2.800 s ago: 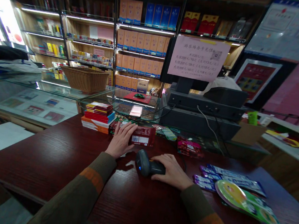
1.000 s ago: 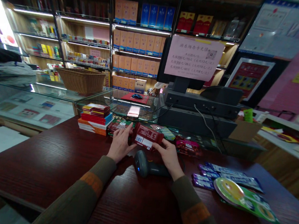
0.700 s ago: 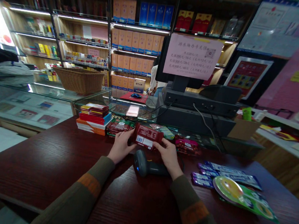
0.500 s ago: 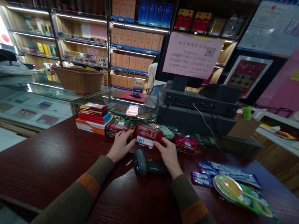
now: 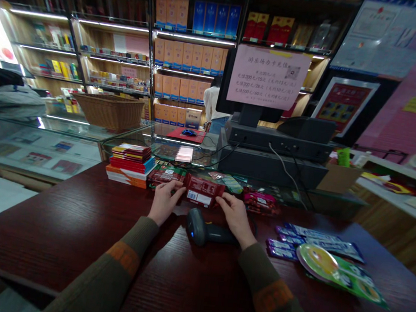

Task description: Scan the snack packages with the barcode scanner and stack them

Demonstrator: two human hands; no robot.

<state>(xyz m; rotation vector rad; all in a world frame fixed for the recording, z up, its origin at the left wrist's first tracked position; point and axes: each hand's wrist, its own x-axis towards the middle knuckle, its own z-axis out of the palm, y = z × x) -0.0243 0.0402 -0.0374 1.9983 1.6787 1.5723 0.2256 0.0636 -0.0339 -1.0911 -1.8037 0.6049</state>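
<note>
A dark red snack packet stands tilted at the back of the counter, its printed side with a white barcode label facing me. My left hand is closed in a pinch at the packet's left edge. At the opposite edge, my right hand pinches the packet between thumb and fingers. Just in front, between my wrists, lies a dark barcode scanner with a lit blue light. A green and brown packet is behind my left hand, and a magenta and brown packet lies beyond my right hand.
Stacked small boxes stand at the left. Purple-wrapped bars and a green blister pack lie at the right. A monitor with a paper sign, a wicker basket and a person are farther back.
My left hand has slid slightly left, its thumb now at the packet's edge rather than over its front. The packet has turned a little. The person behind the monitor shows more.
</note>
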